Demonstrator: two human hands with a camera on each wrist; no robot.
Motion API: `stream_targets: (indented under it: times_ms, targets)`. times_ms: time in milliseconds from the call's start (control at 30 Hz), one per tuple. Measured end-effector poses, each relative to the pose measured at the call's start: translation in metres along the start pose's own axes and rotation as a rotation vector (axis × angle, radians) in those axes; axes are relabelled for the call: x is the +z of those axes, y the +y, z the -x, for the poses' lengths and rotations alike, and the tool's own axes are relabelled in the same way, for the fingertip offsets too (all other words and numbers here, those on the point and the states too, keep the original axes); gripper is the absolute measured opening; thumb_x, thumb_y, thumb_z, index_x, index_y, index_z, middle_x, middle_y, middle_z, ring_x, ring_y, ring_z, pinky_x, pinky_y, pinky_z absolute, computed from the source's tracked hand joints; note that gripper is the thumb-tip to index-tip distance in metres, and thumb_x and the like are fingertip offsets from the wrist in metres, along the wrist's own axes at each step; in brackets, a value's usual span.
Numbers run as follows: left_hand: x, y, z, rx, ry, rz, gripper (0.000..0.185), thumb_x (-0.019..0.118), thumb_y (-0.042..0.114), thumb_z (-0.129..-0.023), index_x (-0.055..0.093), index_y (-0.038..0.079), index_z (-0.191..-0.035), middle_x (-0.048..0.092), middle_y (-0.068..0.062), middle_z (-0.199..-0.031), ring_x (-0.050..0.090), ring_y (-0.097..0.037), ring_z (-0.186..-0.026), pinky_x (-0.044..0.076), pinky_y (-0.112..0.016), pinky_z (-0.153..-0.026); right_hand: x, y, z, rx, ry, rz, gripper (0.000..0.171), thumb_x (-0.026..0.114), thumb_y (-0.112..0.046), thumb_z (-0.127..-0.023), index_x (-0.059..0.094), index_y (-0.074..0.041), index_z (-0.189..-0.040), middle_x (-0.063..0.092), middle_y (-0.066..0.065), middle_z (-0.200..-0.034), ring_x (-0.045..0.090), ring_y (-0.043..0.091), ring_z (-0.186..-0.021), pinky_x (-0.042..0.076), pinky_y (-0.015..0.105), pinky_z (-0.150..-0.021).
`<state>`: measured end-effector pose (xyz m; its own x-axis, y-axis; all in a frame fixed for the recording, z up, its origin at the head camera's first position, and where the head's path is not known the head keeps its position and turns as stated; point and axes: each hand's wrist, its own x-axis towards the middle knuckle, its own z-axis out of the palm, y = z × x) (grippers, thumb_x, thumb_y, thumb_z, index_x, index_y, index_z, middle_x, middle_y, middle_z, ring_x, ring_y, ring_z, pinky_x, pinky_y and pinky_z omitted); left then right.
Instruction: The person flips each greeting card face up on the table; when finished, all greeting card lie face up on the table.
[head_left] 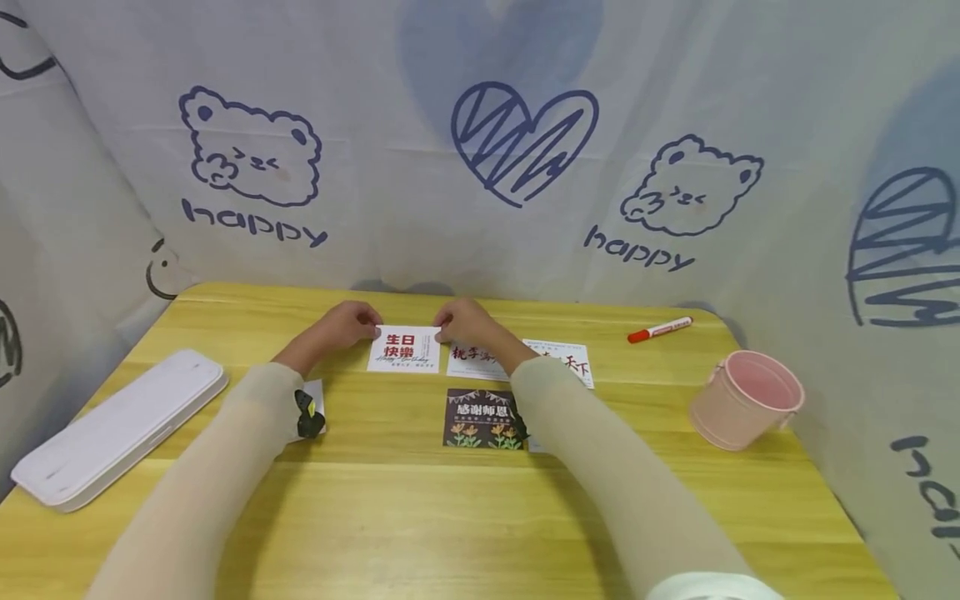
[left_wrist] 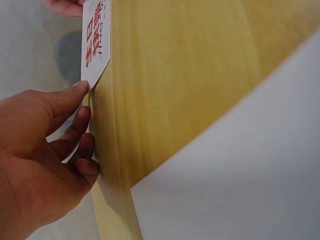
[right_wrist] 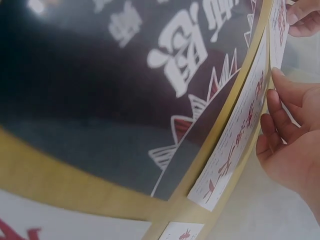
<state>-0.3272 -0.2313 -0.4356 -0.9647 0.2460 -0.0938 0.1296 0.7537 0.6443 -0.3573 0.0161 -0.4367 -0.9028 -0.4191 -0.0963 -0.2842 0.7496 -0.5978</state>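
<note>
A small white greeting card (head_left: 420,354) with red Chinese characters and "Happy Birthday" script is at the table's far side. My left hand (head_left: 345,325) pinches its upper left corner between thumb and finger; the left wrist view shows this hand (left_wrist: 45,145) with the other fingers curled in. At the upper right corner, my right hand (head_left: 463,323) pinches the same card. Beside it lies a white card with red brush characters (head_left: 468,367), partly covered by my right forearm. Nearer me is a dark card with orange flowers (head_left: 483,421), its writing upside down.
Another white card (head_left: 577,354) lies right of my right forearm, and one (head_left: 317,393) peeks out by my left wrist. A long white case (head_left: 123,425) stands at the left. At the right are a pink bucket (head_left: 735,417) and a red marker (head_left: 660,330). Curtains hang behind the table.
</note>
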Motion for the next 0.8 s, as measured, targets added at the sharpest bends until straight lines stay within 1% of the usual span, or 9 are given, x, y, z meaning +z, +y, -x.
stream_targets:
  times_ms: [167, 300, 367, 467, 533, 633, 733, 800]
  targets:
    - [-0.001, 0.001, -0.001, 0.016, -0.008, -0.039, 0.022, 0.06, 0.009, -0.099, 0.065, -0.006, -0.115, 0.064, -0.021, -0.112, 0.055, -0.03, -0.098, 0.045, -0.043, -0.091, 0.001, -0.001, 0.0, 0.001, -0.005, 0.05, 0.02, 0.075, -0.019, -0.092, 0.073, -0.012, -0.111, 0.069, 0.002, -0.107, 0.061, 0.016, -0.094, 0.051, 0.031, -0.085]
    - [-0.002, -0.001, 0.0, 0.025, -0.008, -0.042, 0.023, 0.061, 0.01, -0.099, 0.065, -0.005, -0.115, 0.065, -0.021, -0.114, 0.056, -0.03, -0.099, 0.046, -0.044, -0.093, 0.003, -0.001, -0.003, -0.008, -0.001, 0.114, 0.02, 0.075, -0.022, -0.093, 0.073, -0.014, -0.112, 0.069, 0.0, -0.108, 0.06, 0.016, -0.094, 0.05, 0.032, -0.088]
    - [-0.002, -0.001, 0.001, 0.018, -0.01, -0.031, 0.023, 0.061, 0.012, -0.099, 0.065, -0.003, -0.116, 0.064, -0.02, -0.116, 0.056, -0.03, -0.101, 0.046, -0.046, -0.094, 0.003, 0.001, -0.003, -0.008, -0.001, 0.13, 0.024, 0.073, -0.024, -0.094, 0.072, -0.015, -0.116, 0.068, 0.0, -0.111, 0.06, 0.016, -0.097, 0.05, 0.032, -0.089]
    - [-0.008, -0.003, 0.008, 0.0, 0.005, -0.002, 0.024, 0.059, 0.015, -0.101, 0.065, 0.0, -0.119, 0.063, -0.019, -0.121, 0.054, -0.031, -0.106, 0.044, -0.047, -0.098, -0.001, -0.001, 0.001, -0.016, 0.022, 0.101, 0.03, 0.068, -0.027, -0.097, 0.068, -0.015, -0.125, 0.065, 0.002, -0.115, 0.059, 0.017, -0.101, 0.05, 0.034, -0.09]
    - [-0.015, -0.003, 0.017, -0.004, 0.02, 0.017, 0.026, 0.058, 0.017, -0.102, 0.064, 0.0, -0.121, 0.061, -0.02, -0.124, 0.053, -0.033, -0.11, 0.044, -0.05, -0.098, -0.003, -0.003, 0.005, -0.033, 0.041, 0.05, 0.032, 0.064, -0.027, -0.099, 0.065, -0.013, -0.129, 0.064, 0.003, -0.116, 0.059, 0.018, -0.102, 0.051, 0.034, -0.088]
    - [-0.027, -0.003, 0.039, -0.002, 0.048, 0.036, 0.03, 0.057, 0.019, -0.103, 0.062, -0.001, -0.126, 0.059, -0.022, -0.128, 0.054, -0.036, -0.115, 0.045, -0.053, -0.099, -0.005, -0.012, 0.015, -0.092, 0.046, -0.031, 0.032, 0.061, -0.024, -0.101, 0.064, -0.008, -0.129, 0.064, 0.006, -0.114, 0.059, 0.019, -0.1, 0.051, 0.033, -0.084]
    - [-0.038, -0.004, 0.068, -0.008, 0.052, 0.035, 0.034, 0.057, 0.021, -0.103, 0.06, 0.0, -0.129, 0.058, -0.023, -0.131, 0.055, -0.038, -0.116, 0.047, -0.053, -0.097, -0.002, -0.024, 0.027, -0.146, -0.001, -0.094, 0.032, 0.06, -0.022, -0.102, 0.064, -0.006, -0.13, 0.064, 0.006, -0.112, 0.058, 0.019, -0.099, 0.05, 0.031, -0.079]
    - [-0.043, -0.008, 0.087, -0.018, 0.047, 0.025, 0.036, 0.058, 0.023, -0.103, 0.059, 0.001, -0.131, 0.058, -0.023, -0.133, 0.056, -0.038, -0.116, 0.049, -0.051, -0.094, 0.004, -0.035, 0.035, -0.17, -0.037, -0.12, 0.032, 0.059, -0.023, -0.102, 0.065, -0.007, -0.129, 0.064, 0.005, -0.112, 0.058, 0.018, -0.099, 0.05, 0.03, -0.079]
